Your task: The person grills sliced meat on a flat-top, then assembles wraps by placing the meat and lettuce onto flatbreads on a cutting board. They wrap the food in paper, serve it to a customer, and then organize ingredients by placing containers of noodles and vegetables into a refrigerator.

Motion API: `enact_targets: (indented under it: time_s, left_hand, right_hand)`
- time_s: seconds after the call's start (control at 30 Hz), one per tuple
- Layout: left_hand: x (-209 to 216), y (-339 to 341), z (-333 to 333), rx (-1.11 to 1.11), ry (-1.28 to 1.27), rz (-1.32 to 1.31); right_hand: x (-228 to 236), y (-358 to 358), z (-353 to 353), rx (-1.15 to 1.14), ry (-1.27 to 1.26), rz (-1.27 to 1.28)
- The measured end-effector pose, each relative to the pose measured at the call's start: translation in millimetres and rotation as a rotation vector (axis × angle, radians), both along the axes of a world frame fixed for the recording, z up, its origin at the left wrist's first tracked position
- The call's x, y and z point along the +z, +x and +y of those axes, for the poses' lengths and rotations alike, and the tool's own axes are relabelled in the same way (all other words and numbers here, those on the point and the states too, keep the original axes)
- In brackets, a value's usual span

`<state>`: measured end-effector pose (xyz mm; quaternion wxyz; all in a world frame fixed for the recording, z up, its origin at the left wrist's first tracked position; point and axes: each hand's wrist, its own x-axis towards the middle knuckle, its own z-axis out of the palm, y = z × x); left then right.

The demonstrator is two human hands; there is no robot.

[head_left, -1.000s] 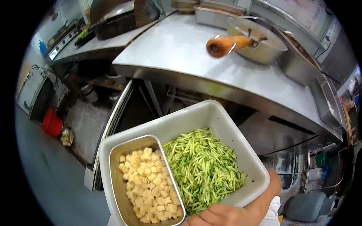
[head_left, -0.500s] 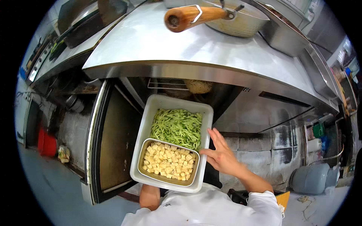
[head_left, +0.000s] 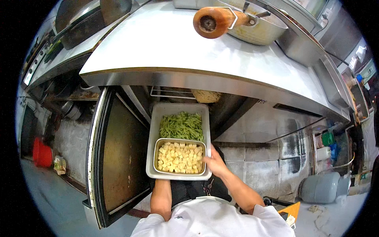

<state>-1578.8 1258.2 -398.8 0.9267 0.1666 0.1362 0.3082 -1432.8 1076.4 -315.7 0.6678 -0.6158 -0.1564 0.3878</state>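
A deep pale plastic tub (head_left: 181,109) is held level in front of the open cabinet. Green shredded vegetable, apparently cucumber (head_left: 181,125), fills its far part. In the near part sits a rectangular metal pan (head_left: 156,158) of pale yellowish cubes (head_left: 179,158), whose kind I cannot make out. My right hand (head_left: 215,162) grips the tub's right side near the pan, thumb over the rim. My left forearm (head_left: 161,195) reaches beneath the tub's near edge; the tub hides that hand, which bears it from below.
An open cabinet door (head_left: 124,146) stands left of the tub. Inside the cabinet are a wire rack (head_left: 169,94) and a tan, rough-textured item (head_left: 207,96). Above, a steel counter (head_left: 166,43) carries a wooden-handled pan (head_left: 256,33). A grey gas cylinder (head_left: 321,187) stands at right, a red bucket (head_left: 42,153) at left.
The tub has tilted and shifted toward the cabinet, looking smaller and lower. My right hand has gone from outstretched fingers at its side to gripping the rim. More of my left forearm shows.
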Motion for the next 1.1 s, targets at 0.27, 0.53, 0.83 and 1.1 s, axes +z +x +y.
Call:
enact_targets:
  time_s: [0.27, 0.53, 0.83, 1.1]
  left_hand:
    - [-11, -25, -14, 0.05, -0.281, 0.078]
    - [-13, -53, -83, -0.026, -0.134, 0.132]
    - [-35, -29, -67, -0.045, 0.091, 0.21]
    - [-62, 44, -33, -0.029, -0.059, 0.221]
  right_hand:
    - [-20, -1, 13, -0.135, 0.098, 0.048]
    - [-58, -13, 16, -0.144, 0.203, -0.001]
    - [-114, -11, 23, -0.233, 0.214, -0.034]
    - [-134, -55, -29, -0.148, 0.027, -0.51]
